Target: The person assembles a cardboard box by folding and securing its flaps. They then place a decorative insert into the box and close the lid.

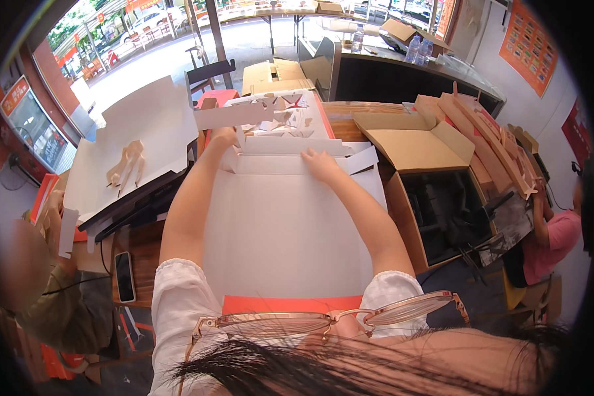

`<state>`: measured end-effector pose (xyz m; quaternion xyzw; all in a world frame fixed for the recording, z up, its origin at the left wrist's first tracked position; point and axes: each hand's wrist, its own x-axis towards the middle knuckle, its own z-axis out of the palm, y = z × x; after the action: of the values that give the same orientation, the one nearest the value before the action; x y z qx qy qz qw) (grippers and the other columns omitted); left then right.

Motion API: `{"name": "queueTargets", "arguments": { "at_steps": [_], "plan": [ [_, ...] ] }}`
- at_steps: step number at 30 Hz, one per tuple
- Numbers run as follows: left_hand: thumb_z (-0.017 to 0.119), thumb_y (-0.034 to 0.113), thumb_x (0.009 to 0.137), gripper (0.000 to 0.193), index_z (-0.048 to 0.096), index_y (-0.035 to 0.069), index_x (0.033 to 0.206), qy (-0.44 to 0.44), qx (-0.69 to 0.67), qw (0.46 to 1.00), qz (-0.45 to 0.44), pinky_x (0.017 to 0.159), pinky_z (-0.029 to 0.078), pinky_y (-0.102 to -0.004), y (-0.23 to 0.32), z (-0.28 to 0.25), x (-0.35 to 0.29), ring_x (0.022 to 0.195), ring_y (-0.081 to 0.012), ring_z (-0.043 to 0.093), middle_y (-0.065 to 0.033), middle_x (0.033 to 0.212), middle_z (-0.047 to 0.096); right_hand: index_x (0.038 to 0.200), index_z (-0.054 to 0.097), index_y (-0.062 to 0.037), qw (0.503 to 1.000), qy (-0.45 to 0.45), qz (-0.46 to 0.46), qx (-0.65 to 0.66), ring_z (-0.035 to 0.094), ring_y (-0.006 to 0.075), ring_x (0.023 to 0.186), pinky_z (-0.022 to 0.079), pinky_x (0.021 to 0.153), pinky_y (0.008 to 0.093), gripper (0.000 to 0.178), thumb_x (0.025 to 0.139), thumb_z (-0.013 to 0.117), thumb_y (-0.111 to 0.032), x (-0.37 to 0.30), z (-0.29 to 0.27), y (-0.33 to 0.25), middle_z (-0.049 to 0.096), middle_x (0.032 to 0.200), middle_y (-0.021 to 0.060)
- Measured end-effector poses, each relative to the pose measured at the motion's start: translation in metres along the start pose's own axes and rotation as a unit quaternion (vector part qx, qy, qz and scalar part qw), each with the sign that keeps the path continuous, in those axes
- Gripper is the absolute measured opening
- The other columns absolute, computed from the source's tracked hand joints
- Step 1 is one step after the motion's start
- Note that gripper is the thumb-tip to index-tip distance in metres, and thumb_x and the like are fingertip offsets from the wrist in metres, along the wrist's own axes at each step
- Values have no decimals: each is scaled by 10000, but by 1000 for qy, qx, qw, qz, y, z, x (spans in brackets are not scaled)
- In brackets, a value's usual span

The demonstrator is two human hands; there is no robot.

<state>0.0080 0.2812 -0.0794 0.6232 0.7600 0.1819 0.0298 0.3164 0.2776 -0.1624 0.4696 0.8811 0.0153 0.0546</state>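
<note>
A large white cardboard box blank (290,224) lies flat in front of me, its red outer side showing at the near edge. Along its far edge a creased strip (290,146) is folded up, with side flaps sticking out at both ends. My left hand (224,136) is closed on the flap at the far left corner; its fingertips are partly hidden. My right hand (320,165) has its bent fingers on the folded strip, right of its middle. A loose-looking white cardboard strip (234,117) stands out just beyond my left hand.
Printed, die-cut sheets (297,109) lie beyond the blank. An open brown carton (393,211) holding black things stands on the right, near stacked cardboard pieces (468,145). A phone (124,277) lies at left. Co-workers (554,244) sit on both sides.
</note>
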Motion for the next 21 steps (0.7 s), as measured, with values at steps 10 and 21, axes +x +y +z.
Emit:
{"name": "queueTargets", "arguments": {
  "at_steps": [10, 21],
  "plan": [
    [662, 247, 807, 337, 651, 112, 1116, -98, 138, 981, 99, 945, 438, -505, 43, 57, -17, 1185, -273, 538, -106, 1206, 603, 1463, 324, -158, 1000, -5, -8, -30, 501, 457, 1179, 373, 1049, 465, 568, 911, 422, -251, -1, 0, 0, 301, 1518, 138],
    [587, 380, 877, 543, 483, 154, 1359, 73, 35, 997, -21, 1060, 322, -475, 35, 137, -35, 1306, -284, 387, -110, 1439, 369, 1400, 416, -115, 995, 93, 40, 21, 494, 442, 1184, 396, 1026, 448, 542, 900, 477, -315, -14, 8, -4, 422, 1438, 131]
  ]
}}
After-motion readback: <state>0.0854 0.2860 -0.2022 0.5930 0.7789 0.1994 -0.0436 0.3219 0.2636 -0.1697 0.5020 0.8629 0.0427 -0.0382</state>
